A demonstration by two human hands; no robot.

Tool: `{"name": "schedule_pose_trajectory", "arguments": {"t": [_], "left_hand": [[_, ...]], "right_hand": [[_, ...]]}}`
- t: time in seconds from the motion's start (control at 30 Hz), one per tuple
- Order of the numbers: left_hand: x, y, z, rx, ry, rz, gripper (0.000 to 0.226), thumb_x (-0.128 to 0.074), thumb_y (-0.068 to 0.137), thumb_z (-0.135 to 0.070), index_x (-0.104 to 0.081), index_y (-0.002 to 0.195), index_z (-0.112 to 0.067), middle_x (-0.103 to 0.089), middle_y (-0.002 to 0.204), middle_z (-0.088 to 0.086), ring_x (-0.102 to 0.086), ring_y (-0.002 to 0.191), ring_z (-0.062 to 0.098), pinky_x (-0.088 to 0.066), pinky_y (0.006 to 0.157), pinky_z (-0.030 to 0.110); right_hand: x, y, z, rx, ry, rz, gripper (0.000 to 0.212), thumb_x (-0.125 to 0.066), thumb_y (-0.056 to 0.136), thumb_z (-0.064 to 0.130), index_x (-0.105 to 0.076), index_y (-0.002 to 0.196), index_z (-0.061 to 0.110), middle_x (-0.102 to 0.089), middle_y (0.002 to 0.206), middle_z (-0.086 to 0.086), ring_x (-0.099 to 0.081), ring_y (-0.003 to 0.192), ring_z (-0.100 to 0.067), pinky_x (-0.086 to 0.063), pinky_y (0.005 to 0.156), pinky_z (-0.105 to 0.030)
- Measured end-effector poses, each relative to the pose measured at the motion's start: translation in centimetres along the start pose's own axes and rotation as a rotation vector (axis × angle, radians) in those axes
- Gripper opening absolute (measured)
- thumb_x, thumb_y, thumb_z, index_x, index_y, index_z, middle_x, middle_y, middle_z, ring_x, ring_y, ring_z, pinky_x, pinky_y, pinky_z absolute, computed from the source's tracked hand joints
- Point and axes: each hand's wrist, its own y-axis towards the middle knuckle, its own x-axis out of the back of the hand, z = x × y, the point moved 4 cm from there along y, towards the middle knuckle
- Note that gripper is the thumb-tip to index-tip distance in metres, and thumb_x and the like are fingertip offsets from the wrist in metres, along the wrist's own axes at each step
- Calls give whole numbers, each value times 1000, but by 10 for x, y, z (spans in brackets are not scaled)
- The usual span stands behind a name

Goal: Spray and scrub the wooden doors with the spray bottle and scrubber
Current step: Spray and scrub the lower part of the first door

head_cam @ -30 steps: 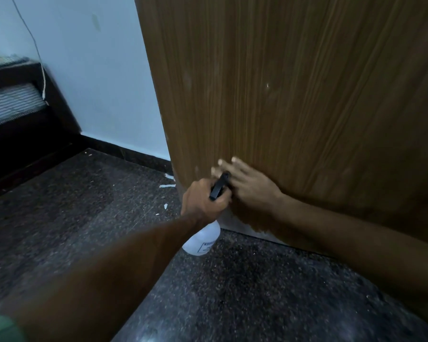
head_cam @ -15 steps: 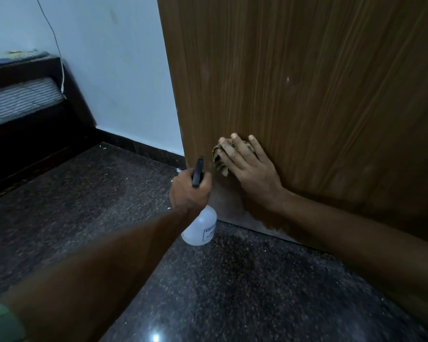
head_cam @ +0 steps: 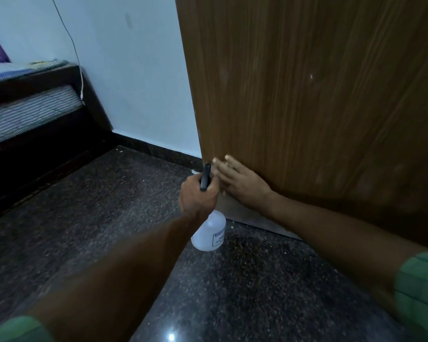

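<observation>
The wooden door [head_cam: 307,95] fills the right half of the head view. My left hand [head_cam: 198,196] grips the neck of a white spray bottle [head_cam: 210,233]; its black nozzle [head_cam: 205,176] points up toward the door's lower left corner. My right hand [head_cam: 242,183] lies flat against the bottom of the door near its left edge, fingers straight and blurred. The scrubber is hidden under that palm, so I cannot make it out.
Dark speckled stone floor [head_cam: 109,218] spreads below. A pale blue wall [head_cam: 134,70] with a dark skirting stands left of the door. A dark bed frame with a striped mattress [head_cam: 30,112] sits far left, and a thin cable [head_cam: 77,58] hangs down the wall.
My right hand has slid along the door's bottom and the scrubber that showed under its fingers is now covered. My left hand holds the bottle in about the same spot.
</observation>
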Motion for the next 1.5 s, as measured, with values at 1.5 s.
{"name": "schedule_pose_trajectory", "arguments": {"t": [1.5], "left_hand": [[-14,-1,70,-101,282,377,40,-62,85,-48,-53,63,-16,-54,55,5,-46,47,19,-31,50,30]], "right_hand": [[-87,-66,119,534,-90,326,50,-46,107,22,-40,156,12,-26,168,-10,-10,158,-36,1,126,-61]]}}
